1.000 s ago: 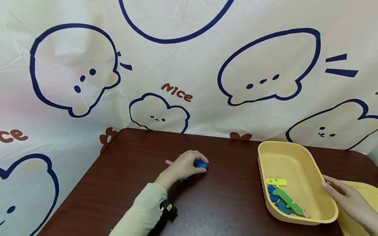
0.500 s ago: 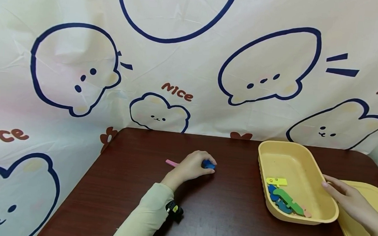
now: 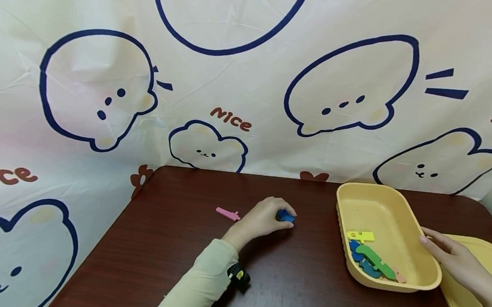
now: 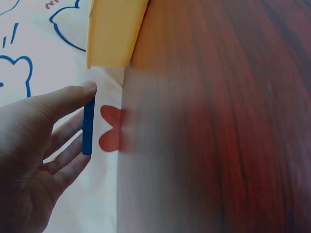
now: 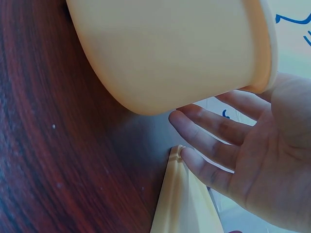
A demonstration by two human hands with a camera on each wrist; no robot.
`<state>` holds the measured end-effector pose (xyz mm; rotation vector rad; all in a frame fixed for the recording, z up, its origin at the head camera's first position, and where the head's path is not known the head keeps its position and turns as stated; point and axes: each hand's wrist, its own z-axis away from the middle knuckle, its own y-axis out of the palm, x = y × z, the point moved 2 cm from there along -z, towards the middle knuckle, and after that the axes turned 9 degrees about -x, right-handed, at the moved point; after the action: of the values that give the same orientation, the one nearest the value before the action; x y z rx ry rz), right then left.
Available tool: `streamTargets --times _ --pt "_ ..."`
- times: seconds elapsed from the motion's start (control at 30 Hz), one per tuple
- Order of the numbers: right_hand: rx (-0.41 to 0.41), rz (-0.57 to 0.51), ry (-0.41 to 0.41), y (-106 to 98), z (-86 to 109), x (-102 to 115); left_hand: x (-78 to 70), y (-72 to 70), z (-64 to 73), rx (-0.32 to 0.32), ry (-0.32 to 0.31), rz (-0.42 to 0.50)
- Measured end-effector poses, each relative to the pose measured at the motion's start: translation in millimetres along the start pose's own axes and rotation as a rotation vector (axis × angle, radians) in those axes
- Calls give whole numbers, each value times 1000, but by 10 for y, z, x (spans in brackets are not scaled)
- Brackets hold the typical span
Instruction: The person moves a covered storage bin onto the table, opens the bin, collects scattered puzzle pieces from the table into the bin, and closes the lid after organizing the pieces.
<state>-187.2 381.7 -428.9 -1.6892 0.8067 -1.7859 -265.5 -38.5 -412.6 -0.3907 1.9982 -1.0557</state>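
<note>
My left hand (image 3: 265, 217) pinches a small flat blue puzzle piece (image 3: 286, 216) over the dark table, left of the yellow bin. Seen in the left wrist view, the blue piece (image 4: 88, 127) stands edge-on between the thumb and fingers. A pink puzzle piece (image 3: 227, 214) lies on the table behind that hand. On the right, my right hand (image 3: 457, 261) holds the rim of the yellow bin (image 3: 392, 206), thumb over the edge. The right wrist view shows its fingers (image 5: 209, 133) spread outside the bin wall, below the rim.
Inside the bin, at its near left, lie a yellow piece (image 3: 361, 236), a green piece (image 3: 375, 261) and several other coloured pieces. A yellow lid (image 3: 472, 293) lies under and right of the bin. A printed cloth (image 3: 272, 88) hangs behind the table.
My left hand has moved right with the blue piece, toward the bin, uncovering the pink piece. The right hand and the bin stay in place.
</note>
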Motion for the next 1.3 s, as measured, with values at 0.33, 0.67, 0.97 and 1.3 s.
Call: streamTargets --times 0.33,0.67,0.97,1.3 --pt "0 -9 8 5 -1 -8 -169 72 -96 -4 31 2" --pt "-28 22 -39 7 1 -36 -312 161 -200 -48 33 2" --pt "6 6 2 6 -33 -34 -459 199 -272 -91 60 3" --pt "5 3 3 7 -26 -20 -597 226 -377 -87 72 26"
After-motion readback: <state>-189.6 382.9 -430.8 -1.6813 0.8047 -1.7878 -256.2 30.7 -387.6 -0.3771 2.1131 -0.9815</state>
